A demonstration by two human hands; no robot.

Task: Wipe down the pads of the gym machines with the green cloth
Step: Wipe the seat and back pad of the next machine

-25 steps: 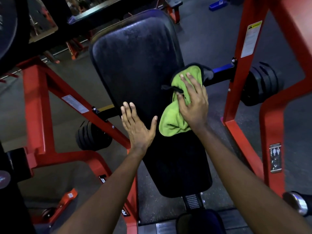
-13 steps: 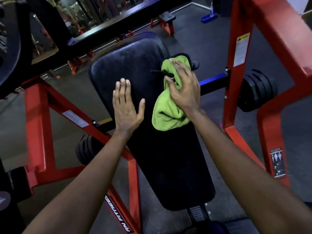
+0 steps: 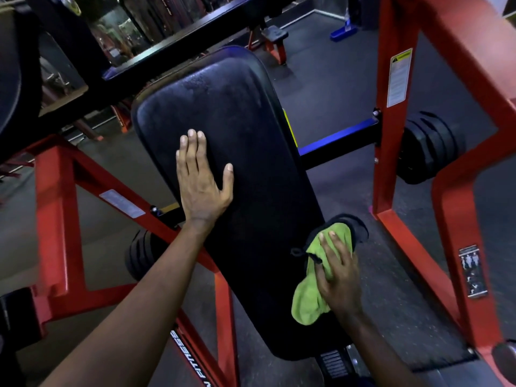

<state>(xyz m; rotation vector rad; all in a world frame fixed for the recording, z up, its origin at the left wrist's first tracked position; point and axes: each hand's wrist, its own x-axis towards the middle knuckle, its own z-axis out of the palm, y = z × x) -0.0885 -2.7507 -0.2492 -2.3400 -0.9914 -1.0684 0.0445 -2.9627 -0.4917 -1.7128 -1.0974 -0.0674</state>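
A long black back pad point(image 3: 243, 141) of a red-framed gym machine slopes away from me in the middle of the view. My left hand point(image 3: 199, 180) lies flat on the pad's left half, fingers straight and together, thumb spread. My right hand point(image 3: 339, 272) presses the green cloth point(image 3: 310, 300) against the pad's lower right edge, fingers spread over it. The cloth has a black underside or trim that sticks out past my fingertips, and its green tail hangs below my palm.
Red steel frame uprights point(image 3: 391, 152) stand right and a red frame point(image 3: 53, 219) left of the pad. Black weight plates point(image 3: 430, 146) sit on a blue-black crossbar point(image 3: 337, 141) at the right, more plates point(image 3: 139, 258) at the lower left. Dark rubber floor and another bench point(image 3: 275, 34) lie beyond.
My right hand has slid the green cloth from the pad's upper right down along its right edge to the lower part. My left hand stays flat on the pad.
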